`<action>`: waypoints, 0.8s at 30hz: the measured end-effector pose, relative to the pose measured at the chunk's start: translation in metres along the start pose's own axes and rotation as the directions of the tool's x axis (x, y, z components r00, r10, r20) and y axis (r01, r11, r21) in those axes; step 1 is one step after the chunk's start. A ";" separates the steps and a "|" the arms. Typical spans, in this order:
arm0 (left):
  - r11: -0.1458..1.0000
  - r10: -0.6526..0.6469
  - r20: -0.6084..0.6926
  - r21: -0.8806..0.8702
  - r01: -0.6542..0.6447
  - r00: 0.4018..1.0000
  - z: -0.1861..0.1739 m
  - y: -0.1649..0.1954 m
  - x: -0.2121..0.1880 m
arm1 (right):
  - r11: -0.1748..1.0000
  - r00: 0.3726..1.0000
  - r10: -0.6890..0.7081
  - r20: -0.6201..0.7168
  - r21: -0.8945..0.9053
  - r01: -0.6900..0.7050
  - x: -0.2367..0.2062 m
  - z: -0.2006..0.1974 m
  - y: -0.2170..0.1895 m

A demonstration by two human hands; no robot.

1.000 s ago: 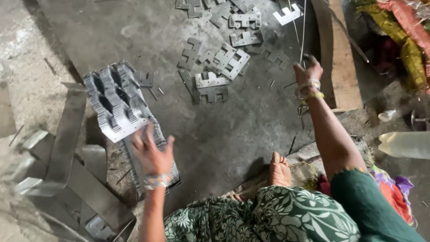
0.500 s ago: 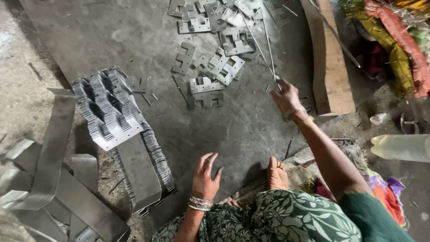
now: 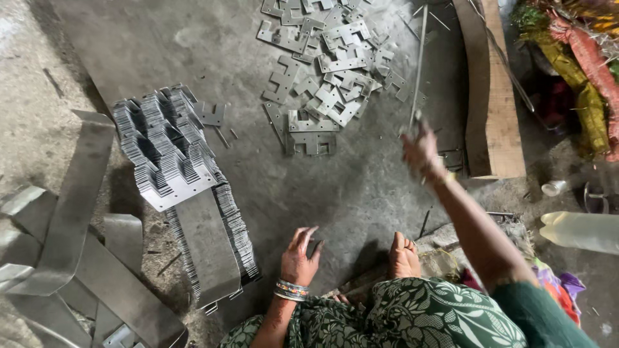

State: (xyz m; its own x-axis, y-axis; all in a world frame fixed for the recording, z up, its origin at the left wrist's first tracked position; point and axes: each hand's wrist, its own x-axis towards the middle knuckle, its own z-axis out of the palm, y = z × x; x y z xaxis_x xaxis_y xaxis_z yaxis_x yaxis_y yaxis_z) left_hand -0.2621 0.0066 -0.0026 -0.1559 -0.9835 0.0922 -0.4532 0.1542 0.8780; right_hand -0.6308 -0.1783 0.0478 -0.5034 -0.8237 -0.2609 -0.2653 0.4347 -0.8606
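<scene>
Nearest you, your left hand (image 3: 298,255) hovers open over the grey floor (image 3: 361,193), fingers spread, holding nothing; the stacked metal plates (image 3: 169,154) lie just to its left. Beside your bare foot (image 3: 404,255), your right arm reaches forward. Your right hand (image 3: 422,151) is closed on a thin metal rod (image 3: 418,67) that points away from you. Beyond it, loose notched metal plates (image 3: 325,71) lie scattered. Keep the rod steady and low, guiding its tip from plate to plate, clear of the wooden block (image 3: 493,96) on the right.
</scene>
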 end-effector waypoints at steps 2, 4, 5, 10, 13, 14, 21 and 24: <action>1.000 0.027 -0.017 -0.011 -0.027 0.999 0.000 -0.001 0.001 | 0.973 0.999 0.030 0.026 -0.229 -0.023 -0.033 0.001 0.023; 0.999 0.032 -0.016 -0.029 -0.032 0.999 0.000 -0.003 0.001 | 0.980 0.985 -0.175 -0.001 -0.095 0.174 -0.034 -0.002 0.028; 0.999 0.033 -0.009 -0.036 -0.033 0.999 0.000 -0.004 0.001 | 0.964 0.964 -0.266 -0.027 -0.030 0.266 -0.021 -0.002 0.023; 0.999 0.007 -0.028 -0.047 -0.008 1.000 0.002 -0.009 0.001 | 0.750 0.742 -0.654 -0.147 -0.252 0.612 0.112 0.020 -0.077; 0.998 -0.033 -0.024 -0.052 0.032 0.999 0.002 -0.011 0.000 | 0.928 0.926 -0.349 -0.142 0.083 0.362 0.164 0.051 -0.146; 0.996 -0.050 -0.019 -0.074 0.048 0.999 0.002 -0.012 0.000 | 0.874 0.909 -0.416 0.009 -0.272 0.403 0.171 0.060 -0.160; 0.987 -0.109 -0.007 -0.120 0.108 0.994 0.003 -0.019 0.002 | 0.127 0.797 -0.403 0.449 -0.835 0.535 0.171 0.117 -0.188; 0.988 -0.123 0.012 -0.092 0.124 0.992 0.004 -0.020 0.005 | 0.799 0.965 -0.212 0.154 -0.541 0.262 0.170 0.126 -0.173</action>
State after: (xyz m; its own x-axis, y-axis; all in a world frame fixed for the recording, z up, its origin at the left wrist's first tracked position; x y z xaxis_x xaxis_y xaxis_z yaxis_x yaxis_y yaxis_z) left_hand -0.2570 -0.0010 -0.0217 -0.1093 -0.9938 -0.0223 -0.3860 0.0218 0.9223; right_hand -0.5668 -0.4397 0.0968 -0.3025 -0.9433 -0.1367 -0.7891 0.3283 -0.5192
